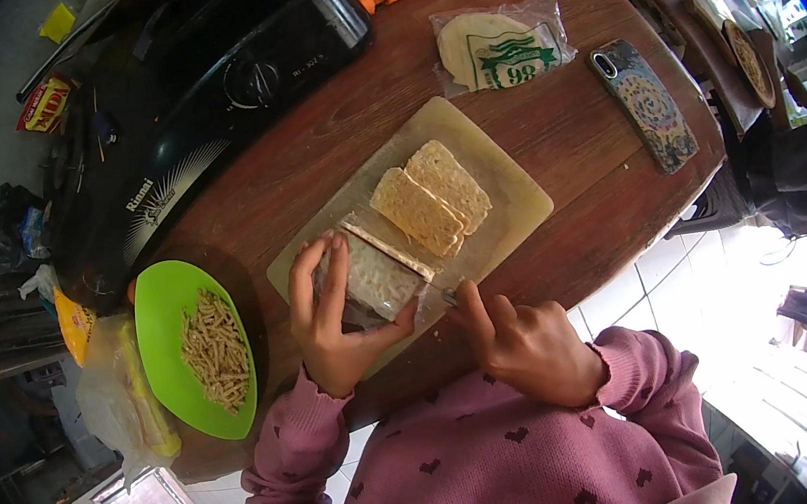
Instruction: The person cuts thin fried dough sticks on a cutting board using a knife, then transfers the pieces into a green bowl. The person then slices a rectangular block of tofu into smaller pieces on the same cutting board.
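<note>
My left hand (332, 314) is closed around a block of tempeh (380, 274) in clear plastic wrap, holding it down on a pale cutting board (496, 172). My right hand (520, 343) grips the handle of a knife (449, 295) at the board's near edge. The knife's blade is hard to make out; it seems to lie along the block's cut face, where a thin strip (388, 251) stands. Thin tempeh slices (421, 212) overlap on the board just beyond the block.
Left of the board is a green bowl (159, 357) of small tempeh sticks (216, 354), with plastic bags (117, 408) beside it. A black Rinnai gas stove (199, 126) stands at the upper left. A bagged stack of round wrappers (500, 51) and a patterned phone (646, 105) lie farther right.
</note>
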The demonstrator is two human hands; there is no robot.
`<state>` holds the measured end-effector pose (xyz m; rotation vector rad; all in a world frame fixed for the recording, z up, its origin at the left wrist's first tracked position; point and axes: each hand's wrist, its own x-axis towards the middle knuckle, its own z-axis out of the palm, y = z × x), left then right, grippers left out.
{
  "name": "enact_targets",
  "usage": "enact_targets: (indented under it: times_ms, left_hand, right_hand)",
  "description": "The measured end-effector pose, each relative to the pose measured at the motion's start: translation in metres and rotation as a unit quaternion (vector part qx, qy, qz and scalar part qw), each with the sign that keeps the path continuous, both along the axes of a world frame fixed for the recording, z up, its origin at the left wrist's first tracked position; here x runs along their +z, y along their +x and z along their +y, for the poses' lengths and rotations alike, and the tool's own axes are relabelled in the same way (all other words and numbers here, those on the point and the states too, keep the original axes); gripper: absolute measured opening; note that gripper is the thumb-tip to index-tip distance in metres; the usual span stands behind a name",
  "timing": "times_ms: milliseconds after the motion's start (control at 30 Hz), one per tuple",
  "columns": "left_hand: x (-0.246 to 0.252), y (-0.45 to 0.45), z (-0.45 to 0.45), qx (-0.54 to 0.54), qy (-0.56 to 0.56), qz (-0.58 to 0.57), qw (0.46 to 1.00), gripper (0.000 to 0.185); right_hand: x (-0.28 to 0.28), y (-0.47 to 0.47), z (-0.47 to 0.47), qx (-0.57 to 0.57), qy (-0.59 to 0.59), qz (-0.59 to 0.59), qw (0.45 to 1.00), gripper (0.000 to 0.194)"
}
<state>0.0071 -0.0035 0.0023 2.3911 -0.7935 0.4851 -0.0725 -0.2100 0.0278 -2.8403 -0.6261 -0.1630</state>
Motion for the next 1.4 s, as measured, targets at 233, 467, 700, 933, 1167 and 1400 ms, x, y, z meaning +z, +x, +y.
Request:
enact_targets:
  times_ms: [233,467,700,933,1167,1400]
  left_hand:
    - [0.001,-0.001,0.000,0.007,0.002,0.009,1.000,0.088]
    - [0.003,0.000,0.000,-0.001,0.001,0.016,1.000,0.088]
    - [0.001,-0.001,0.000,-0.001,0.002,0.013,1.000,0.086]
    - [0.002,-0.003,0.000,0.004,0.006,0.043,0.999,0.087]
    - [0.000,-0.003,0.001,0.015,0.005,0.032,0.999,0.085]
    - [0.001,-0.007,-0.002,0.036,0.003,0.045,0.998,0.086]
  right_hand:
    - [0.002,0.011,0.006,-0.002,-0.013,-0.003,1.000,0.037]
    - [0.008,0.019,0.009,0.005,-0.026,0.005,1.000,0.034]
    - [0.012,0.023,0.010,0.012,-0.030,0.028,0.999,0.029]
    - [0.018,0.028,0.009,0.022,-0.050,0.036,0.998,0.028]
    - [0.017,0.033,0.007,0.044,-0.059,0.040,0.997,0.030]
    - [0.017,0.034,0.004,0.048,-0.040,0.039,0.997,0.034]
